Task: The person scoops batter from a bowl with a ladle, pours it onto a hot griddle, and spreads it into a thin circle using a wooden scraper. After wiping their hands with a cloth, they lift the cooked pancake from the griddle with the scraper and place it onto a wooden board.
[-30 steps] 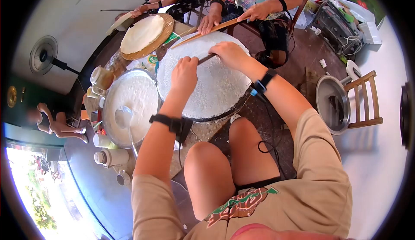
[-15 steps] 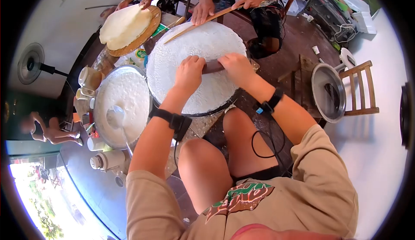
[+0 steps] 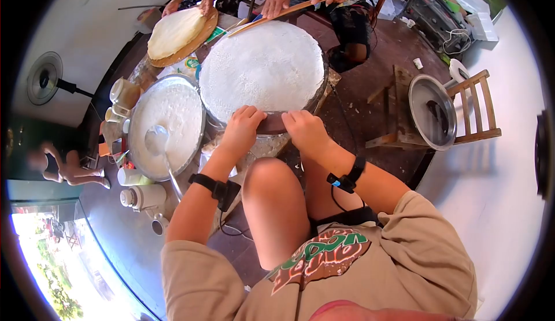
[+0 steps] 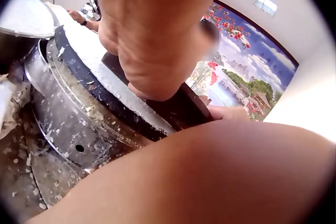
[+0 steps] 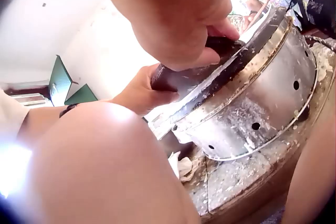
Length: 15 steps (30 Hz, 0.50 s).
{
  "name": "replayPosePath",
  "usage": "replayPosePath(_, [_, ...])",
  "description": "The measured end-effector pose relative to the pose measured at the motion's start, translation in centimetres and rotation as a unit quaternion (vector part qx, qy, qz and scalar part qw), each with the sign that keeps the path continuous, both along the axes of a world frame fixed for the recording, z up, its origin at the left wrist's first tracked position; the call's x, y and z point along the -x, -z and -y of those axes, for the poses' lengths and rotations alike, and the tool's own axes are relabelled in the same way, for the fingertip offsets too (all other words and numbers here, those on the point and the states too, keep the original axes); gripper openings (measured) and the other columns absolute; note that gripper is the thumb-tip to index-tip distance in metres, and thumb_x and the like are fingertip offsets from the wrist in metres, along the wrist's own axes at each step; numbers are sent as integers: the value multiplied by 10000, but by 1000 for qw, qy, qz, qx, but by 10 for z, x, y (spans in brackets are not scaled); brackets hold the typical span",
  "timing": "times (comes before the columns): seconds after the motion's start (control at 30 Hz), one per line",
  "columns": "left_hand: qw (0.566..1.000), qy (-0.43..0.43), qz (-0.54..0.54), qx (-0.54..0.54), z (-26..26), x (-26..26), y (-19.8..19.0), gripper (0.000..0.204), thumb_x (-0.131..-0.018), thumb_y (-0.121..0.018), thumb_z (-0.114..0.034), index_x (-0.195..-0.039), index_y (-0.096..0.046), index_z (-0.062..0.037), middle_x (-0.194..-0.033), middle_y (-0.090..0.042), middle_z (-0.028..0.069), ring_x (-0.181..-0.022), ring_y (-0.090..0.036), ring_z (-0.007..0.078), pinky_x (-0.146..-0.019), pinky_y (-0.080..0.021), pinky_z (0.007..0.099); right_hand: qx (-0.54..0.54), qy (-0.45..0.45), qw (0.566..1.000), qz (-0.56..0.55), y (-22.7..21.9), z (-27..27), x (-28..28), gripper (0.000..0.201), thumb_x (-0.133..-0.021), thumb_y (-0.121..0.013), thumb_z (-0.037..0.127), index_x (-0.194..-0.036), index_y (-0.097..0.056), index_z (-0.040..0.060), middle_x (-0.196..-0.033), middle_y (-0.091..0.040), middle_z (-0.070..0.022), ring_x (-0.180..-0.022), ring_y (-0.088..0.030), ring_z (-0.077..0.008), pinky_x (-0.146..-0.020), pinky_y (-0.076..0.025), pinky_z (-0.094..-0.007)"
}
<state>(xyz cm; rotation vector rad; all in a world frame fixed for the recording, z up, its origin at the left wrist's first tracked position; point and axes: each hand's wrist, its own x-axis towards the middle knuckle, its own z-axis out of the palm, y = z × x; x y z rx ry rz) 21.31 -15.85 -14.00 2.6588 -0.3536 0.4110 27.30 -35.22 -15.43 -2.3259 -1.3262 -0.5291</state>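
Observation:
A round griddle coated with white batter sits on a dented metal drum stove. At its near edge, both hands grip a dark flat scraper. My left hand pinches the scraper's left end and my right hand its right end, a short stretch of dark blade showing between them. In the left wrist view the left hand curls over the dark scraper, which lies against the griddle's rim. From the right wrist view, the right hand has thumb and fingers round it.
Left of the griddle stands a wide basin of batter with a ladle. Across, one person holds a long wooden stick; another handles a pale round sheet. A metal basin stands by a wooden chair at right.
Both hands have drawn the scraper from the griddle's far part to its near edge. The person at back left first lifted the pale sheet, and its board has shifted slightly.

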Motion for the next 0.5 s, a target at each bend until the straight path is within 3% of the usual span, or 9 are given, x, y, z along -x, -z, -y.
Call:
replayPosePath(0.13, [1000,2,-27,-1,5,19,-5,263,-678,-495,69,-895,-599,-37,-840,-563,122,-856,-539,325,-758,-457,398,-8,-24,1000,-8,-3,11,16,75,-718,-551,90,-788,-536,69,-708,-555,-60,-693,-595,-241,-567,-501,-321])
replayPosePath(0.27, [999,-14,-52,-1,2,15,-23,249,-696,-488,62,-893,-599,-42,-858,-568,126,-875,-547,324,-768,-461,399,36,-59,997,-34,-20,11,-5,75,-730,-540,82,-804,-555,90,-698,-565,-73,-684,-606,-260,-589,-504,-346])
replayPosePath(0.5, [991,-131,32,-6,-64,-65,-21,216,-759,-458,32,-890,-615,-36,-857,-587,152,-877,-559,347,-771,-456,416,-1,-125,992,-17,-32,-81,-122,119,-749,-522,61,-827,-607,89,-766,-621,-105,-756,-625,-289,-668,-504,-390])
